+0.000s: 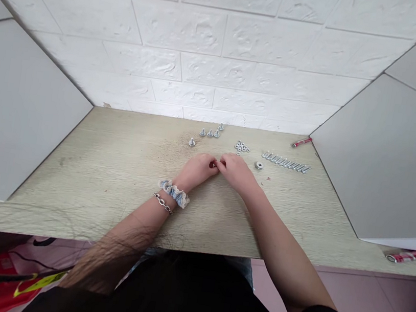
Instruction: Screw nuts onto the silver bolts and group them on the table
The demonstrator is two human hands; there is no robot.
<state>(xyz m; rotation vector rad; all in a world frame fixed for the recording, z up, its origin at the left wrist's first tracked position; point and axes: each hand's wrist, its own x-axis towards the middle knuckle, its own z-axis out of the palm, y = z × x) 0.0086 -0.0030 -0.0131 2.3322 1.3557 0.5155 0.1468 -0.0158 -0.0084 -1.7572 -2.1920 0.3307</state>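
My left hand (199,169) and my right hand (237,172) meet over the middle of the table, fingertips pinched together. Whatever is between the fingers is hidden or too small to make out. Just beyond my right hand lies a cluster of small nuts (241,147). A round metal piece with a dark centre hole (259,165) rests to the right of that hand. Farther right, several bolts (285,163) lie in a slanting row. Behind my left hand, several bolts with wide round bases (210,133) stand upright, one (192,142) nearer me than the others.
The wooden table (114,163) ends at a white brick-patterned wall (202,31). Grey panels stand on the left (17,108) and right (396,162). One red cylinder (301,142) lies at the back right, another (408,256) near the front right edge.
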